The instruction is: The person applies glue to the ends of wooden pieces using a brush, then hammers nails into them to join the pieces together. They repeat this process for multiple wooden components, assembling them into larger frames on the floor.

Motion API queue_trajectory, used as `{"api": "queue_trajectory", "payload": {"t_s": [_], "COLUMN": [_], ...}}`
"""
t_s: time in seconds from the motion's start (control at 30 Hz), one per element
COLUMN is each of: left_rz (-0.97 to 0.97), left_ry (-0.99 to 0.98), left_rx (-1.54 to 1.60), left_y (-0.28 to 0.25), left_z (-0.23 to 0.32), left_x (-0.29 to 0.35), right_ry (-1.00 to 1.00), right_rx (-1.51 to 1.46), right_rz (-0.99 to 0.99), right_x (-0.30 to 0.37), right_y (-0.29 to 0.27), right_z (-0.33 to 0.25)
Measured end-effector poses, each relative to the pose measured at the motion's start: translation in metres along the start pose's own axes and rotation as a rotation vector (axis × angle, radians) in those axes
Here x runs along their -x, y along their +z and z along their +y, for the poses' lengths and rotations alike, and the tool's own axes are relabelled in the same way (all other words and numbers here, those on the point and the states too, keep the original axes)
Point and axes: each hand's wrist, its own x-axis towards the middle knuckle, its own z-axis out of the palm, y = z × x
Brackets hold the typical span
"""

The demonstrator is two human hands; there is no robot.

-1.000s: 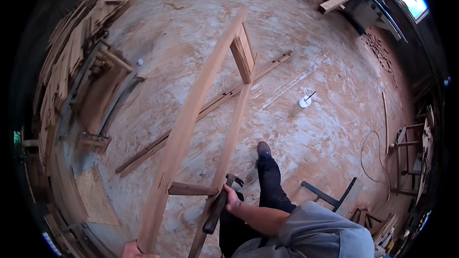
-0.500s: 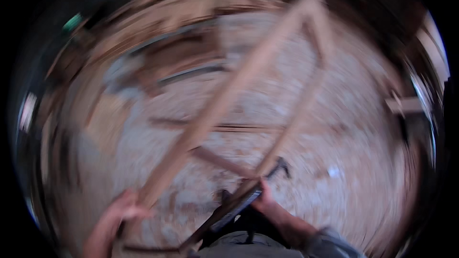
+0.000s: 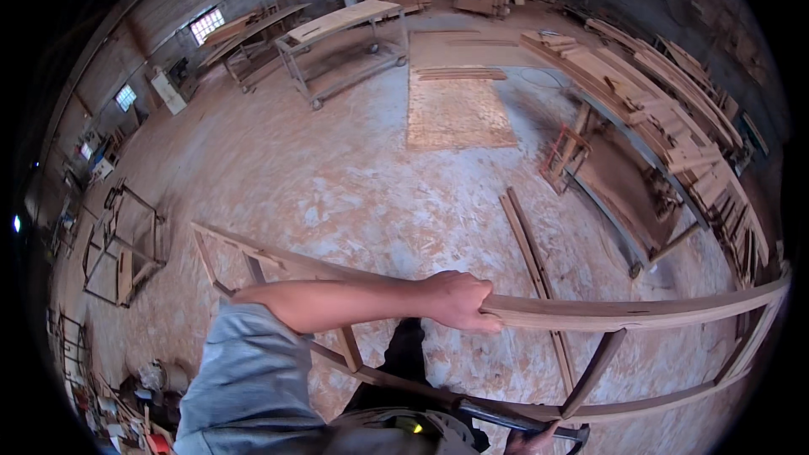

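Observation:
A long wooden frame (image 3: 581,312) with two rails and several crosspieces stretches across in front of me, from the left to the far right. My left hand (image 3: 459,300) is closed around its upper rail, the forearm lying along the wood. Low down by the lower rail, partly cut off by the picture's edge, is my right hand (image 3: 533,440). Its fingers are wrapped round a dark-handled hammer (image 3: 497,414), whose head shows just right of the hand. Whether this hand also grips the rail is hidden.
Two long wooden strips (image 3: 531,244) lie on the dusty floor beyond the frame. A board panel (image 3: 459,114) lies farther off. At right stands a workbench (image 3: 628,122) loaded with timber. A wheeled metal table (image 3: 337,25) is at the back, and a metal rack (image 3: 122,244) at left.
My view has swung round, from blurred to clearer. The frame, earlier slanting away from me, now lies crosswise. My left hand has gone from the frame's near end to midway along its upper rail.

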Motion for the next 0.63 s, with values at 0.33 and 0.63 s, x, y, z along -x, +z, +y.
{"api": "queue_trajectory", "payload": {"t_s": [0.33,0.63], "left_rz": [0.046,0.160], "left_ry": [-0.074,-0.172], "left_rx": [0.032,0.041], "left_y": [-0.122,-0.313], "left_z": [-0.161,-0.317], "left_x": [-0.027,-0.018], "right_ry": [0.687,0.680], "right_rx": [-1.107,-0.862], "right_rz": [0.165,0.122], "right_x": [-0.096,-0.184], "right_y": [0.181,0.435], "right_z": [0.003,-0.138]}}
